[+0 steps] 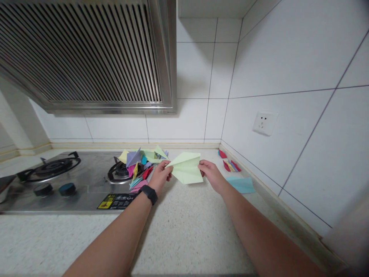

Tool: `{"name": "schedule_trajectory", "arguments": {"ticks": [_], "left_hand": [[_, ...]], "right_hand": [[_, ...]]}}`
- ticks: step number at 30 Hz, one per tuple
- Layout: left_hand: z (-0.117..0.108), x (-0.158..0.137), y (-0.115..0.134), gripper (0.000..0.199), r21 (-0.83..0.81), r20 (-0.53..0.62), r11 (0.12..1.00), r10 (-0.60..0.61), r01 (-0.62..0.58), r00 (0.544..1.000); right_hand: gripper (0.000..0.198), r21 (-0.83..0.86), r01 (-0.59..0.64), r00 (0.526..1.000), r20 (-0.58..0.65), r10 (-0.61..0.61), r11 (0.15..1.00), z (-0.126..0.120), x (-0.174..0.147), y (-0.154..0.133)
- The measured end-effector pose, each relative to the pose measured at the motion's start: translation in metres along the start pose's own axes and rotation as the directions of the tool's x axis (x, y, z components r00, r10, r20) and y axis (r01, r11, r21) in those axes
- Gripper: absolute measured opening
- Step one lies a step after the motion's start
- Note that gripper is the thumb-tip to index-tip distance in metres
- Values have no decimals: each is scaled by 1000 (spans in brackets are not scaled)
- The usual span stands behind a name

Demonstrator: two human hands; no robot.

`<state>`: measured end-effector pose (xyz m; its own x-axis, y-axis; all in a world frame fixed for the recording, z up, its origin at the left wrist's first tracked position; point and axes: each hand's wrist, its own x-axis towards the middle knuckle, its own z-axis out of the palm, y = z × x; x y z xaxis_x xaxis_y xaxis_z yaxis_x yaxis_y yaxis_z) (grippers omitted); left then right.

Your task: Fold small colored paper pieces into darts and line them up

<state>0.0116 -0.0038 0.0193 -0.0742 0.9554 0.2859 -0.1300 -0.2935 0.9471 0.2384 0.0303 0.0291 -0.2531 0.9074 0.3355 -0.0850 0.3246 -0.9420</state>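
A pale green sheet of paper, creased along its middle and folded to a point at its left end, is held up above the counter between both hands. My left hand pinches the pointed end. Its opposite, wider edge is gripped by my right hand, fingers behind and thumb in front. Close to my left hand lies a pile of folded coloured papers, in purple, yellow, pink, red, blue and green. A light blue sheet of paper rests on the counter beyond my right wrist.
The pile partly covers the right burner of the steel gas stove. Small red and multicoloured folded papers lie by the right wall. A range hood overhangs the stove. The speckled counter runs along the front.
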Motion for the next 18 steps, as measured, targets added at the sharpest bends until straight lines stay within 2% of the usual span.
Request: {"name": "schedule_trajectory", "arguments": {"ticks": [13, 18], "left_hand": [[0, -1, 2, 25, -34, 2, 999, 18, -18, 1000], [1, -2, 4, 25, -123, -3, 992, -28, 27, 1000]], "right_hand": [[12, 104, -19, 999, -29, 22, 994, -5, 2, 1], [12, 96, -19, 999, -43, 23, 995, -5, 3, 4]]}}
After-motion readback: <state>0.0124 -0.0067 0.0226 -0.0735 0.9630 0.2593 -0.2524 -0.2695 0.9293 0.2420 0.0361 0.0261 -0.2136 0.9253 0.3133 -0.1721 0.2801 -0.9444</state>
